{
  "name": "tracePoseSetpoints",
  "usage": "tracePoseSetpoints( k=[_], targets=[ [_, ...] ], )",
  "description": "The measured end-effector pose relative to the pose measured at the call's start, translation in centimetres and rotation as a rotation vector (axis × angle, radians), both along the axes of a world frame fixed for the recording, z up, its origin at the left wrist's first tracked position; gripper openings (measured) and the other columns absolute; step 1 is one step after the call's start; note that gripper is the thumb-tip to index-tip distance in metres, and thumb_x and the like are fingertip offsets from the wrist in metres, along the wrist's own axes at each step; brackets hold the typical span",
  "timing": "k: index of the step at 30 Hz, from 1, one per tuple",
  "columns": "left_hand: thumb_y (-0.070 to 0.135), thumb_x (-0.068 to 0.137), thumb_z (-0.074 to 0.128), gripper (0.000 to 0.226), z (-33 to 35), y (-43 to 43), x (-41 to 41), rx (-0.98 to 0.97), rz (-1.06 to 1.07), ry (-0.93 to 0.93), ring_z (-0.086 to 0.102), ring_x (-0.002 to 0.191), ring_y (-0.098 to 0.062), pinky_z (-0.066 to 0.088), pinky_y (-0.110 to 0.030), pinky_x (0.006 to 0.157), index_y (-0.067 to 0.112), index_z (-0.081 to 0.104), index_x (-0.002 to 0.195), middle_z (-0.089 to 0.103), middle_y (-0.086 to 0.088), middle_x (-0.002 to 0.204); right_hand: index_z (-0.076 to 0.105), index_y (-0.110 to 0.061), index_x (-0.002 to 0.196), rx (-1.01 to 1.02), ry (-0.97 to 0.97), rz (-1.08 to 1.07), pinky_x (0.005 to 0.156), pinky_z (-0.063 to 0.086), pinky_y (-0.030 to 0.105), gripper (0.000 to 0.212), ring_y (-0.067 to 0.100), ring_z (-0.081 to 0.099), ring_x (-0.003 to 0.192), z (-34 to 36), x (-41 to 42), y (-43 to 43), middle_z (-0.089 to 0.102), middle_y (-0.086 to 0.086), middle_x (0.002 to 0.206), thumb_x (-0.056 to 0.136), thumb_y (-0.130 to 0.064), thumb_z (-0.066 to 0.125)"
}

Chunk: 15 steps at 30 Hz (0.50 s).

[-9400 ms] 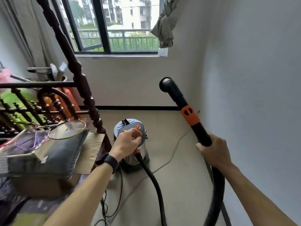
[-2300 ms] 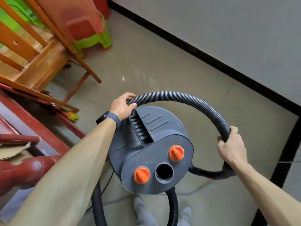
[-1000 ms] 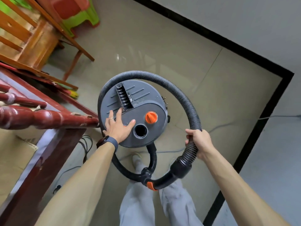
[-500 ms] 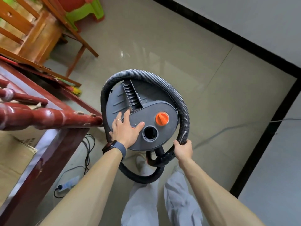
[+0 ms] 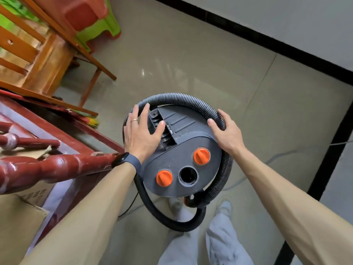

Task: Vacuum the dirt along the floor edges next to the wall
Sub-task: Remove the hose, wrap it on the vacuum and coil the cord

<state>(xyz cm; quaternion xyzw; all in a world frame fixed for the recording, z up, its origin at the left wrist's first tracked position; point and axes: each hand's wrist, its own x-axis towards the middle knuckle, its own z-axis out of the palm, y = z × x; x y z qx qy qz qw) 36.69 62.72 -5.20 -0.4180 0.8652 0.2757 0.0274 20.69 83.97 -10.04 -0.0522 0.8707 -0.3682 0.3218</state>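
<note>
Tiled floor (image 5: 210, 64) meets black skirting (image 5: 267, 44) at one o'clock. The vacuum canister (image 5: 183, 150) stands at centre, its ribbed hose (image 5: 177, 97) looped round it. Your left hand (image 5: 141, 132) lies flat on the lid at ten o'clock, and your right hand (image 5: 227, 131) rests relaxed over the hose at two.

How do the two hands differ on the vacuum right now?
Left hand lies flat on the vacuum lid, fingers reaching the hose; right hand drapes over the hose at the rim. Left wears a ring and wristband; right is bare. Both look open.
</note>
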Motion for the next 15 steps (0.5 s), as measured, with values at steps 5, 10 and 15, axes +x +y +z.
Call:
tracePoseSetpoints(
  k=[5,10,15],
  targets=[
    [0.072,0.090,0.041,0.084,-1.3,-1.5,-3.4,0.095,-0.213,-0.317,0.006,0.153,-0.021,0.016,-0.059,0.118,0.034,0.008,0.158,0.005,0.007,0.166,0.033,-0.038,0.159,0.215,0.034,0.205,0.107,0.042,0.045,0.055,0.038,0.050,0.134,-2.9,-2.4,-1.3,0.055,0.015,0.144,0.107,-0.050,0.044],
    [0.044,0.098,0.041,0.075,-3.0,1.0,-3.5,0.133,-0.099,-0.217,-0.004,0.153,-0.020,0.010,-0.059,0.119,0.030,-0.002,0.158,-0.004,0.010,0.166,0.044,-0.025,0.154,0.337,-0.070,0.190,0.103,0.042,0.037,0.048,0.037,0.055,0.130,-6.2,-3.3,2.9,0.061,0.015,0.142,0.108,-0.036,0.048],
    [0.040,0.100,0.041,0.073,-3.8,0.8,-3.5,0.128,-0.093,-0.196,-0.002,0.153,-0.024,0.009,-0.055,0.121,0.027,0.000,0.158,0.001,0.004,0.166,0.032,-0.014,0.162,0.222,-0.114,0.028,0.117,0.030,0.033,0.065,0.029,0.040,0.148,-5.7,-2.4,1.9,0.041,0.012,0.162,0.105,-0.038,0.050]
  ],
)
